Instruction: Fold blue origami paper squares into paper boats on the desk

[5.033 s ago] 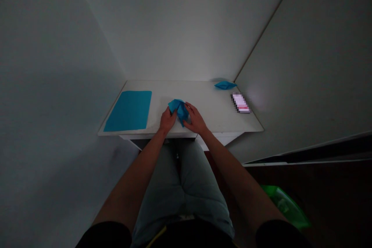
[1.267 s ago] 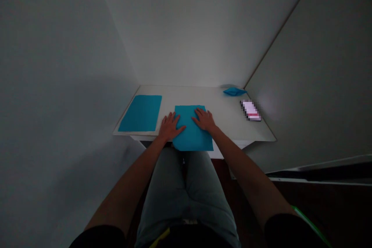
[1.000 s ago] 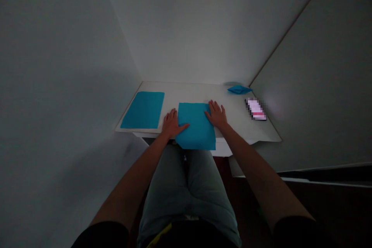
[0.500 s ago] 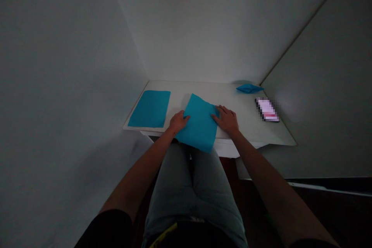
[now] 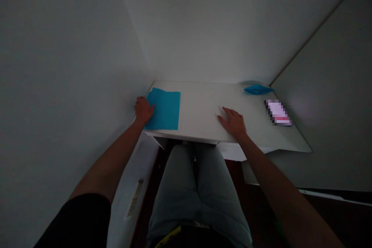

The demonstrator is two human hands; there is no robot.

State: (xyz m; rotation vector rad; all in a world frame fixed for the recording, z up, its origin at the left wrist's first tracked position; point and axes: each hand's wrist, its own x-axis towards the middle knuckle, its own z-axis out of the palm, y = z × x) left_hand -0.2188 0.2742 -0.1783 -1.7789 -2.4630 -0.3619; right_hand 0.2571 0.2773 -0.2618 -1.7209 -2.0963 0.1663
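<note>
A flat blue paper sheet (image 5: pixel 164 108) lies at the left end of the small white table (image 5: pixel 203 102). My left hand (image 5: pixel 143 109) is curled over the sheet's left edge, thumb on top of the paper. My right hand (image 5: pixel 234 121) lies flat on the bare tabletop near the front edge, fingers stretched out, holding nothing. A folded blue paper figure (image 5: pixel 257 89) rests at the far right corner, away from both hands.
A phone with a lit screen (image 5: pixel 277 112) lies on the right side of the table. Walls close in on the left, back and right. My knees are under the table's front edge.
The crumpled blue paper was flattened in front of me, then my left hand carried it left onto the sheet there. My right hand let go and stayed flat on the table.
</note>
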